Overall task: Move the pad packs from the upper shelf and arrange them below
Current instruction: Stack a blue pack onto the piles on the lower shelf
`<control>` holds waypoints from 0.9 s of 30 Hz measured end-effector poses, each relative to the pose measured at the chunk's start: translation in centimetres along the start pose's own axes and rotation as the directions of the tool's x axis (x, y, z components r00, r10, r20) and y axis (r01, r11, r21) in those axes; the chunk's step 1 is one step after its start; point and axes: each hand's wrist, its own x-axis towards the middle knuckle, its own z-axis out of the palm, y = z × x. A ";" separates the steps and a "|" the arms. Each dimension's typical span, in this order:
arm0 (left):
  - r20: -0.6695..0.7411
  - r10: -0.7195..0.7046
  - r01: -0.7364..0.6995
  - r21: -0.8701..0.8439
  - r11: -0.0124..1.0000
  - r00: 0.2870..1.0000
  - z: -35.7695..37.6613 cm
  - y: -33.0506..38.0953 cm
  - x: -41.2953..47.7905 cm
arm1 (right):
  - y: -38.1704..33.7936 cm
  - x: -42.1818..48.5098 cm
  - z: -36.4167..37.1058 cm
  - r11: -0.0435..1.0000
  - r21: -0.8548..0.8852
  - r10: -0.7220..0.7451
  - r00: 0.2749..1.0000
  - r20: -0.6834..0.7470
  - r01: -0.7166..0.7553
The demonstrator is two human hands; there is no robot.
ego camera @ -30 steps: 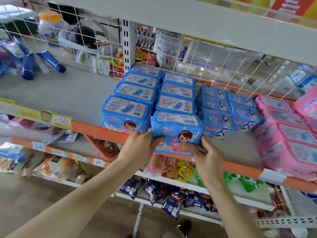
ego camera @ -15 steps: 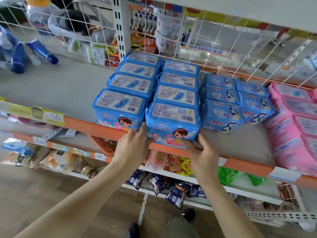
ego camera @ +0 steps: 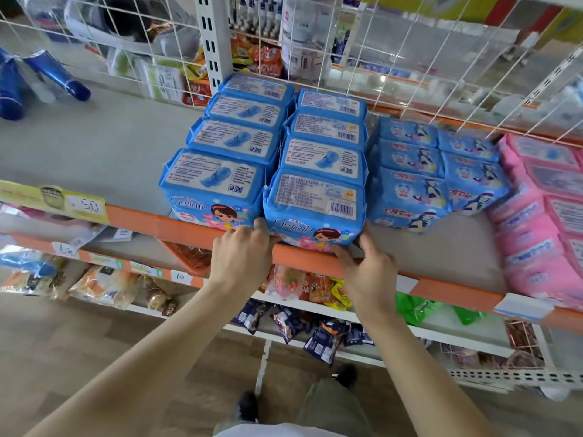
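at the orange shelf edge (ego camera: 142, 220), your left hand (ego camera: 239, 257) and right hand (ego camera: 369, 272) curl their fingers round the lower corners of the front blue pad pack (ego camera: 315, 203), which sits at the lip. if you pull unevenly, the slick wrap may slip, or drag the neighbouring pack (ego camera: 211, 187) off.

- Front pad pack (ego camera: 315, 206): blue, at shelf lip (ego camera: 142, 222), heads right row of four.
- Left hand (ego camera: 241, 257): fingers curled at pack's left front corner.
- Right hand (ego camera: 367, 269): grips right front corner.
- Left row (ego camera: 214, 181): four like packs, touching.
- Smaller blue packs (ego camera: 410, 197), pink packs (ego camera: 536, 234): to right.
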 end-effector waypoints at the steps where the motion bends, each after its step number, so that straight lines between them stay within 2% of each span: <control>1: 0.003 0.007 -0.007 -0.026 1.000 1.000 0.2 -0.3 -0.2 | 0.1 -0.1 0.0 1.000 0.005 -0.007 1.000 0.000 0.007; 5: 0.030 0.031 -0.025 -0.179 0.984 0.999 -0.7 -1.5 -1.7 | 0.1 -0.4 -0.3 1.000 0.005 -0.013 1.000 0.027 0.013; 7: -0.056 0.010 -0.027 -0.309 0.951 0.998 -2.2 -2.2 -2.5 | 0.0 -0.2 -0.8 0.999 0.052 -0.008 0.998 0.056 0.005; 9: -0.194 -0.189 0.084 -0.450 0.889 0.963 -3.7 -3.8 -2.9 | -0.2 -0.3 -1.6 0.993 0.118 -0.015 0.996 0.088 0.004; 11: -0.256 -0.419 0.222 -0.556 0.801 0.871 -4.6 -6.1 -2.7 | -0.4 -0.6 -2.3 0.982 0.187 0.008 0.995 0.104 -0.027; 13: -0.225 -0.574 0.296 -0.678 0.673 0.787 -4.7 -8.5 -2.0 | -0.9 -0.8 -2.9 0.951 0.289 0.079 0.990 0.113 -0.108; 15: -0.122 -0.632 0.321 -0.779 0.538 0.765 -4.9 -10.6 -0.9 | -1.5 -0.9 -3.3 0.893 0.408 0.144 0.979 0.143 -0.191; 18: 0.129 -0.545 0.388 -0.834 0.392 0.828 -5.2 -11.6 0.9 | -2.0 -0.7 -3.4 0.860 0.464 0.159 0.975 0.153 -0.213; 20: 0.229 -0.441 0.392 -0.862 0.323 0.868 -5.3 -11.1 1.8 | -2.4 -0.5 -3.3 0.872 0.441 0.162 0.976 0.148 -0.211; 23: 0.188 -0.380 0.341 -0.856 0.389 0.906 -5.3 -10.3 2.0 | -2.7 -0.5 -3.4 0.907 0.399 0.113 0.990 0.081 -0.136; 27: 0.206 -0.384 0.342 -0.880 0.330 0.900 -5.0 -10.5 1.9 | -2.2 -0.2 -3.0 0.892 0.428 0.108 0.988 0.115 -0.147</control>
